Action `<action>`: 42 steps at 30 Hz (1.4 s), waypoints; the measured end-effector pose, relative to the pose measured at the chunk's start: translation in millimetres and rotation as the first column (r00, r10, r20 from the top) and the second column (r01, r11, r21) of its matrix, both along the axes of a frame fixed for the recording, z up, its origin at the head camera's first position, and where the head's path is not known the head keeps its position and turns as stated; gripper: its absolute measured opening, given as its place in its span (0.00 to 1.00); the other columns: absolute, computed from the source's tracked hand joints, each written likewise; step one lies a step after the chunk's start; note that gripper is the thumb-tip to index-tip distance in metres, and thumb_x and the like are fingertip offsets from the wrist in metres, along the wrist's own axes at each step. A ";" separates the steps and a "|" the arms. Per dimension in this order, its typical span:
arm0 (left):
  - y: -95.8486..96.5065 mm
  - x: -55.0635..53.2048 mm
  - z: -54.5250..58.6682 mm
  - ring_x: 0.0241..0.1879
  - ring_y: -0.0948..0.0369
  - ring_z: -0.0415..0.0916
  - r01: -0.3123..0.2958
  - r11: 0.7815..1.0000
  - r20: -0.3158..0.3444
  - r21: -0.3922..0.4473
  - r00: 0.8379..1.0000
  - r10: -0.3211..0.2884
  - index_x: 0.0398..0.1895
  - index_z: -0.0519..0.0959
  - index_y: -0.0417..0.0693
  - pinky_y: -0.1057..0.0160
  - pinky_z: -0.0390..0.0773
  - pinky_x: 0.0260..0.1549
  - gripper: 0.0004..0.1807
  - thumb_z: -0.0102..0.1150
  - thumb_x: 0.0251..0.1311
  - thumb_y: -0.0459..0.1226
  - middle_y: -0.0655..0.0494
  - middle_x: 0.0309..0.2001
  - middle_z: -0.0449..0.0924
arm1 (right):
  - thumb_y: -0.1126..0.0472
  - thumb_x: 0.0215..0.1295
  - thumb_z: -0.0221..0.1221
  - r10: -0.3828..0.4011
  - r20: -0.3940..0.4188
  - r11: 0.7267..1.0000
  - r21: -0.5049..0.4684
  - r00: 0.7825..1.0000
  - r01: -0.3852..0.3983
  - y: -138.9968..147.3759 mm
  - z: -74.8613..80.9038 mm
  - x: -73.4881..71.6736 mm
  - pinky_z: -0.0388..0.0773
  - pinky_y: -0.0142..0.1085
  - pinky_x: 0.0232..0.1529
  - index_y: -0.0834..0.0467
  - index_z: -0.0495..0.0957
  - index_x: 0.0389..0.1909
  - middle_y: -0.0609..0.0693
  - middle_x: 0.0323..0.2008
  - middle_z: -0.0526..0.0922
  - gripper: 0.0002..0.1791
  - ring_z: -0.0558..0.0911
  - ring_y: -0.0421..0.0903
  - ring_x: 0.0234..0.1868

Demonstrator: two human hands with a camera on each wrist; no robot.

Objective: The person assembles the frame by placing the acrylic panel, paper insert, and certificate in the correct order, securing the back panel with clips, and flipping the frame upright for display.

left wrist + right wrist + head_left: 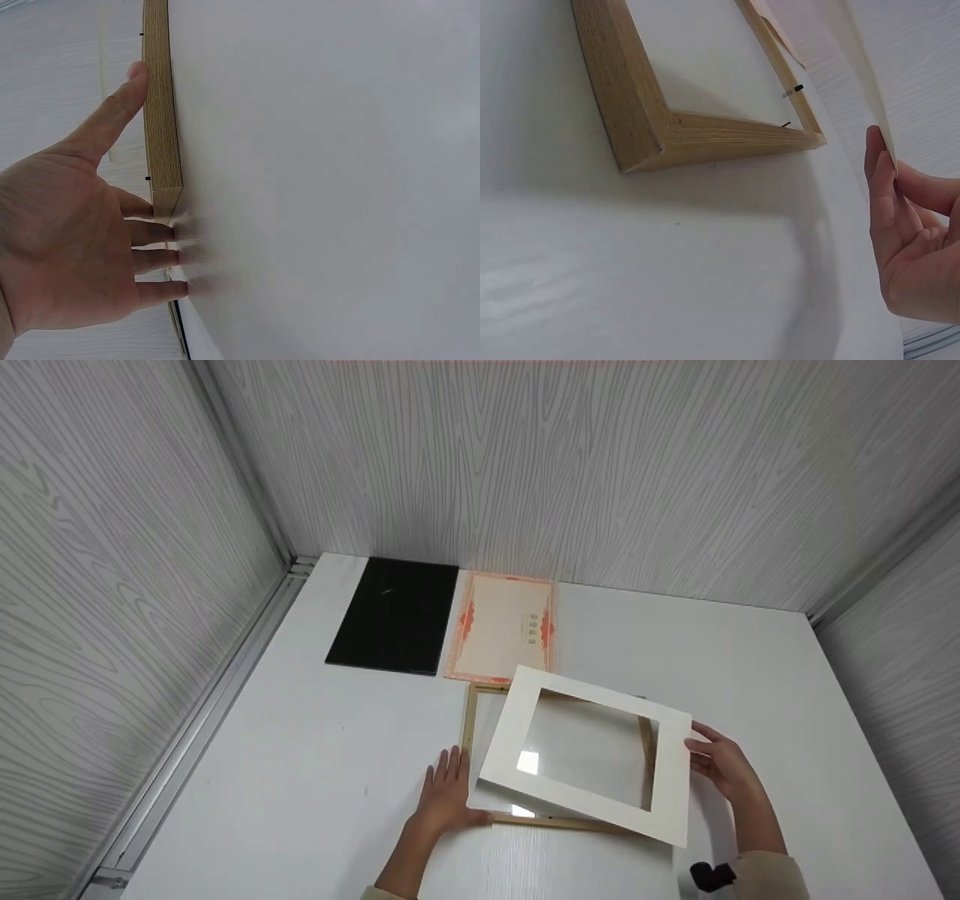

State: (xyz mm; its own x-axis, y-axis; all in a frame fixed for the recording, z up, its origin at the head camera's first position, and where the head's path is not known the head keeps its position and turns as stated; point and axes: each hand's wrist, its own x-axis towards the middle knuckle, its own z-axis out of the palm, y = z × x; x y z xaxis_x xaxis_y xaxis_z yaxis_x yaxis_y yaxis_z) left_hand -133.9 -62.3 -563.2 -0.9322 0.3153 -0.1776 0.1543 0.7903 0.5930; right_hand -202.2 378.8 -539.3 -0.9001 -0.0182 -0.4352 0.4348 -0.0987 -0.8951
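Observation:
A white picture mat [671,780] with a rectangular window is held tilted over a wooden picture frame [470,716]. My right hand [724,765] pinches the mat's right edge between thumb and fingers; in the right wrist view the mat [870,90] rises above the frame's corner [660,142]. At the frame's near left corner, my left hand [444,799] rests with straight, spread fingers. Its thumb lies along the near side of the wooden frame [159,105] in the left wrist view, its fingers round the corner. Inside the frame, a clear pane reflects light.
Behind the frame lies a certificate sheet [499,622] with an orange-red border. A black backing board [394,615] lies to its left, near the back of the white table [300,750]. Grey wood-grain panels [480,465] stand around the table at the back and sides.

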 end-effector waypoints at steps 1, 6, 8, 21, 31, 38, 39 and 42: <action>0.2 -0.1 0.0 0.67 0.40 0.34 -0.003 1.000 0.005 -0.002 1.000 0.003 0.68 0.44 0.28 0.41 0.40 0.61 0.62 0.71 0.40 0.53 0.31 0.68 0.40 | 0.67 0.65 0.52 0.007 0.002 1.000 0.011 1.000 -0.007 -0.8 -0.5 -1.3 0.76 0.32 0.37 0.65 0.43 0.70 0.44 0.32 0.82 0.38 0.81 0.41 0.33; 1.4 0.1 -0.9 0.67 0.41 0.33 -0.014 1.000 0.024 -0.008 1.000 0.015 0.68 0.43 0.29 0.42 0.39 0.61 0.62 0.71 0.41 0.52 0.32 0.68 0.39 | 0.67 0.65 0.53 0.029 0.002 0.998 0.054 1.000 -0.029 -4.7 -1.1 -6.9 0.76 0.32 0.35 0.67 0.45 0.69 0.45 0.32 0.82 0.37 0.81 0.41 0.31; 1.8 0.5 -0.5 0.67 0.41 0.33 -0.014 1.000 0.026 -0.017 1.000 0.015 0.68 0.43 0.30 0.43 0.39 0.61 0.62 0.70 0.41 0.53 0.33 0.69 0.39 | 0.67 0.65 0.53 0.044 -0.004 0.997 0.064 0.999 -0.044 -5.5 -0.1 -8.4 0.76 0.32 0.35 0.68 0.45 0.69 0.45 0.32 0.82 0.37 0.81 0.41 0.31; 2.0 -3.9 0.9 0.67 0.40 0.34 0.005 1.000 -0.013 -0.025 1.000 -0.005 0.68 0.44 0.28 0.42 0.40 0.61 0.62 0.71 0.40 0.54 0.31 0.68 0.40 | 0.64 0.65 0.54 0.147 -0.036 0.976 0.168 0.989 -0.139 -12.2 5.3 -21.2 0.76 0.33 0.34 0.69 0.47 0.68 0.46 0.34 0.82 0.36 0.81 0.41 0.31; 0.7 -2.5 -0.8 0.67 0.39 0.35 0.004 1.000 -0.019 -0.028 1.000 -0.005 0.67 0.45 0.27 0.41 0.41 0.60 0.62 0.72 0.39 0.53 0.30 0.68 0.41 | 0.65 0.64 0.54 0.164 -0.031 0.966 0.208 0.986 -0.154 -25.0 2.9 -27.1 0.76 0.34 0.35 0.69 0.50 0.68 0.46 0.35 0.82 0.35 0.81 0.42 0.34; 0.2 -2.9 -3.0 0.67 0.40 0.35 0.010 0.999 -0.013 -0.038 1.000 -0.010 0.67 0.45 0.27 0.41 0.41 0.61 0.63 0.70 0.39 0.55 0.31 0.68 0.41 | 0.65 0.64 0.54 0.160 -0.041 0.963 0.227 0.986 -0.146 -37.1 -0.1 -28.3 0.76 0.34 0.35 0.70 0.53 0.66 0.47 0.35 0.81 0.33 0.80 0.41 0.33; 0.3 -2.9 -3.2 0.67 0.40 0.34 0.007 0.999 -0.009 -0.042 1.000 -0.008 0.68 0.44 0.28 0.41 0.41 0.61 0.63 0.70 0.39 0.55 0.32 0.68 0.40 | 0.64 0.64 0.54 0.160 -0.044 0.961 0.237 0.986 -0.145 -38.5 -0.5 -28.3 0.76 0.34 0.36 0.70 0.53 0.66 0.47 0.35 0.81 0.32 0.80 0.41 0.33; 0.6 -2.4 -3.8 0.67 0.41 0.34 0.001 0.999 -0.001 -0.048 1.000 -0.001 0.68 0.44 0.29 0.42 0.41 0.61 0.63 0.71 0.39 0.54 0.32 0.68 0.40 | 0.63 0.64 0.54 0.147 -0.053 0.951 0.281 0.988 -0.126 -42.9 -2.5 -28.7 0.76 0.34 0.37 0.69 0.57 0.65 0.49 0.37 0.81 0.31 0.80 0.42 0.35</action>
State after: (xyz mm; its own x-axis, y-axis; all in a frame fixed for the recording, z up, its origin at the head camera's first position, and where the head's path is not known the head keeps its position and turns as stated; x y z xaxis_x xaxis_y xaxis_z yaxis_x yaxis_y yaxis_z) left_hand -136.4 -61.7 -566.9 -0.9321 0.3075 -0.1913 0.1560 0.8175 0.5544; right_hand -230.9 335.9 -541.8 -0.9267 -0.0315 -0.3746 0.3600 0.2125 -0.9084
